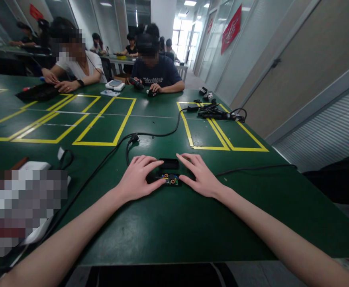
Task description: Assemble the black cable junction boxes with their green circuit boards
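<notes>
A small circuit board (171, 179) with copper-coloured coils lies in a dark shell on the green table in front of me. Just beyond it is a black plastic cover (169, 164), shaped like half of a power adapter case. My left hand (139, 177) is at their left ends, thumb at the board's edge and index finger by the cover. On the right side, my right hand (200, 176) has its thumb by the board and its index finger stretched toward the cover. Both hands have thumb and fingers apart; neither visibly grips anything.
A black cable with a plug (134, 138) crosses the table left of centre. Another cord (258, 168) runs right. Black adapters and cables (214, 111) lie inside yellow tape outlines (210, 149). Two people work across the table. A partly blurred white object (40, 165) is at left.
</notes>
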Motion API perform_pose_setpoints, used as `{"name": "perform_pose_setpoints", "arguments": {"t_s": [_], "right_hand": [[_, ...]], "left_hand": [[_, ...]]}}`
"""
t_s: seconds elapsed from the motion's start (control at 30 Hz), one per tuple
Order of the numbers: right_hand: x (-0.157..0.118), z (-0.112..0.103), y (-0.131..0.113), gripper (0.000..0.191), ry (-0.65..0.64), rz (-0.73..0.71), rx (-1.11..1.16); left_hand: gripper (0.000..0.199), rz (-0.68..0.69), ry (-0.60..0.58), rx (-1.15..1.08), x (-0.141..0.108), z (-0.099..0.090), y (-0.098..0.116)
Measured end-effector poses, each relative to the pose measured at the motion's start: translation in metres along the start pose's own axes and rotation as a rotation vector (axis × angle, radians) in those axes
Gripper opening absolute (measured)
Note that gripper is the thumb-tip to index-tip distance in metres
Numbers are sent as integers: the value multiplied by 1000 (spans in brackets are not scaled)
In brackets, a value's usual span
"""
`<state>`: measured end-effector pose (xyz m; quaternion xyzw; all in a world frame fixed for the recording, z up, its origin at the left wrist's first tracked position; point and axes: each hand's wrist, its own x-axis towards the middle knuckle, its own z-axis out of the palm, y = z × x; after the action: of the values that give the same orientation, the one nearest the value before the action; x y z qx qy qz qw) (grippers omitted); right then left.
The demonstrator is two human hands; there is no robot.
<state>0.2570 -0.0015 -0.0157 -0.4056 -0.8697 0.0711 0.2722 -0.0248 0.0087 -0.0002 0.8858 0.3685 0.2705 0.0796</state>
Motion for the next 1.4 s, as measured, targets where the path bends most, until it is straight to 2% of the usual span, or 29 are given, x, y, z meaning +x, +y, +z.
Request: {"name": "perform_pose_setpoints", "arguments": {"t_s": [0.07,0.1,0.13,0.3,0.53,0.6,0.67,0.73,0.83,1.0,1.23,1.4], "right_hand": [[0,3,1,53,-56,32,-41],[0,5,2,48,-78,30,-43],[0,6,2,42,-89,26,-33],[0,7,4,27,-5,53,148],[3,3,-4,10,84,184,479],[3,5,-4,17,77,271,612],[3,7,-4,33,69,341,694],[3,9,-3,41,66,356,711],[4,8,-3,35,56,328,698],[4,6,-5,33,40,337,721],[4,0,-10,29,10,276,654],[3,2,-10,27,66,289,635]], "left_hand": [[75,-19,-80,26,0,4,-1],[80,-19,-115,38,0,5,-2],[79,-17,-139,47,0,7,-2],[45,30,-140,7,-1,7,0],[38,62,-105,-87,-3,6,2],[46,51,-95,-144,-3,5,3],[64,32,-76,-199,-3,4,4],[79,14,-62,-227,-2,3,5],[85,6,-59,-234,-2,3,6],[86,14,-52,-249,-3,3,6],[82,-7,-77,-260,-4,2,6],[81,13,-68,-242,-4,4,5]]}}
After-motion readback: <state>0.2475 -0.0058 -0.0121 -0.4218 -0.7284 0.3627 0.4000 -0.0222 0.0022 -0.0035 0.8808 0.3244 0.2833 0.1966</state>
